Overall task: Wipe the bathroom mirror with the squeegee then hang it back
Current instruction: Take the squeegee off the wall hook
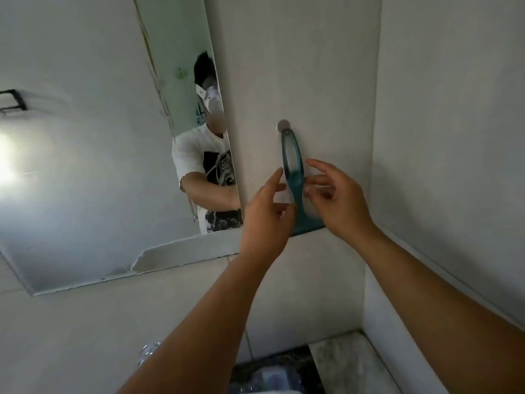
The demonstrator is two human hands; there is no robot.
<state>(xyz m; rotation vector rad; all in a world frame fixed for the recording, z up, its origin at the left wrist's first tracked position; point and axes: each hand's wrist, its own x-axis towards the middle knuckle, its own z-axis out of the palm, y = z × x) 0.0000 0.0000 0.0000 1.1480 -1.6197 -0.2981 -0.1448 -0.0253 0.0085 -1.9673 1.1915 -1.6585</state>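
A teal squeegee (294, 169) hangs by its looped handle on a round wall hook (283, 125), right of the mirror (93, 172). Its blade end points down, partly hidden behind my hands. My left hand (267, 211) is just left of the handle, fingers spread, holding nothing. My right hand (335, 200) is just right of the handle, fingers apart, with fingertips close to or touching it; I cannot tell which. The mirror's lower edge is chipped and it reflects a person in a white printed shirt.
A tiled wall corner (375, 137) runs close on the right. A black bracket (14, 100) sits at the far left of the mirror. Below are a dark counter (284, 368), a pale ledge (349, 362) and a shiny tap part (149, 351).
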